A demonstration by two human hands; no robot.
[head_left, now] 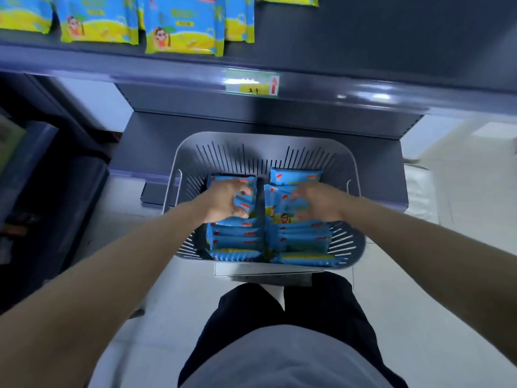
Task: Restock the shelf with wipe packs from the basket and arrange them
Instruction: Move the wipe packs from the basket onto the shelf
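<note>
Blue wipe packs (pixel 237 242) stood in two rows inside the grey basket (pixel 355 169) on the floor below the shelf (pixel 363 46). Left hand (pixel 226 201) curled around packs in the left row; right hand (pixel 319 203) gripped a pack (pixel 282 211) in the right row. More packs (pixel 184 32) lay on the shelf.

The left hand (pixel 228 198) covers part of the packs in the left row (pixel 235 239), and its fingertips dip down between them, so the grip cannot be seen. The right hand (pixel 321 201) hides part of the right row (pixel 302 242) the same way; it may be pinching a pack, but the fingers are tucked out of sight. The packs on the shelf (pixel 184 32) are cut off by the top edge. The price tag (pixel 251 82) is blurry, and its small print is too fuzzy to read.
</note>
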